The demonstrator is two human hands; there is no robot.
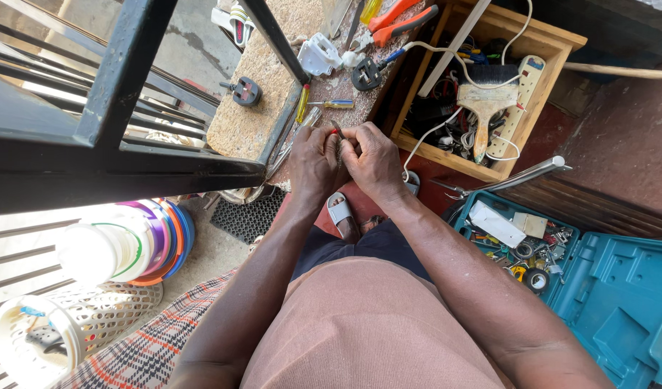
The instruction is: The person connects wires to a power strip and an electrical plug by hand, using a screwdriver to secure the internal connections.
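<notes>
My left hand (313, 162) and my right hand (374, 162) are pressed together in front of me, just below the edge of a rough stone ledge (255, 119). Both hands close around one small dark object (338, 133); only its thin tip shows above my fingers. What it is cannot be made out. A small yellow-handled screwdriver (332, 104) lies on the ledge just above my hands.
The ledge holds black plugs (365, 73), a white part (319, 55) and orange pliers (399, 25). A wooden box (554, 79) holds a paintbrush (484, 104) and power strip (522, 97). A teal tool case (619, 295) lies open at right. Black metal railing (118, 79) and plastic tubs (126, 245) stand left.
</notes>
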